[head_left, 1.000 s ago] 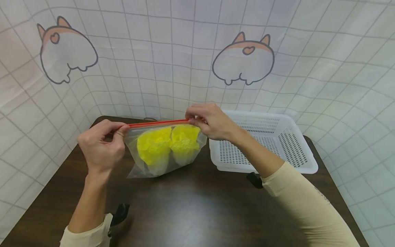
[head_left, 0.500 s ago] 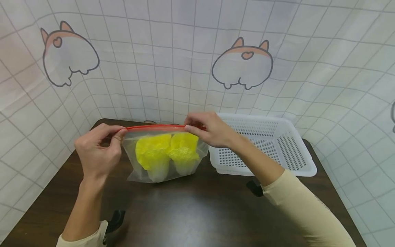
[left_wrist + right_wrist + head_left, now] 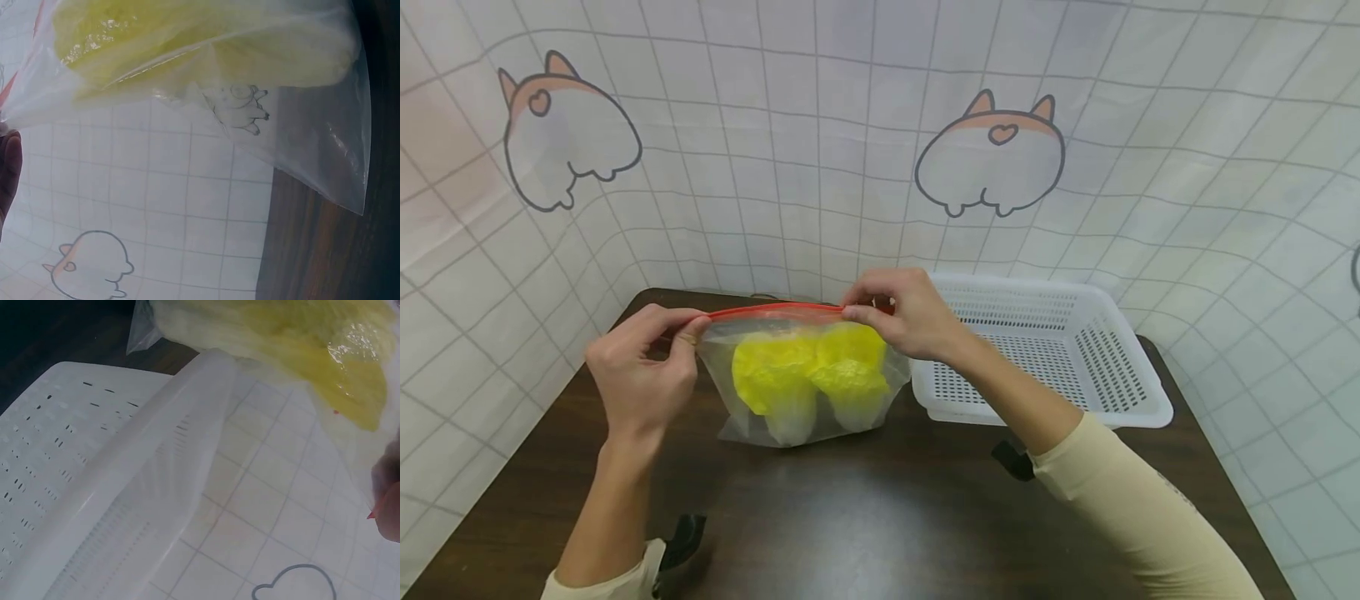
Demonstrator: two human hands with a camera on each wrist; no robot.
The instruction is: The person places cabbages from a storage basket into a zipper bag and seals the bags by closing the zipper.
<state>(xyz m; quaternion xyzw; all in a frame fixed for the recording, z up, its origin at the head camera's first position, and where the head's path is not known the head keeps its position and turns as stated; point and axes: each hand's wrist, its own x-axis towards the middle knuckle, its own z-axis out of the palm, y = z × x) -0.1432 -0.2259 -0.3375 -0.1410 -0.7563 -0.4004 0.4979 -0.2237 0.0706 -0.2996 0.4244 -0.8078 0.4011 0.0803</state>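
Note:
A clear zip bag (image 3: pixel 741 427) with a red zip strip (image 3: pixel 775 309) hangs upright between the two hands. Inside are two yellow-topped, white-based small cabbages (image 3: pixel 775 367), side by side; the left wrist view shows a cabbage (image 3: pixel 187 44) through the film. At the strip's left end, the left hand (image 3: pixel 643 358) pinches it between thumb and fingers. Toward the strip's right end, the right hand (image 3: pixel 910 315) pinches it with thumb and forefinger, hiding the corner behind it. The right wrist view has the cabbages (image 3: pixel 281 337) close to those fingers.
A white perforated plastic basket (image 3: pixel 1150 410) stands on the dark wooden table (image 3: pixel 880 517), right of the bag and partly behind the right forearm. A white grid-patterned curtain (image 3: pixel 820 192) with cartoon animal prints encloses the table's back and sides.
The right hand has slid a little to the left along the red strip. The left hand keeps its pinch at the end. The whole scene sits slightly lower in the head view.

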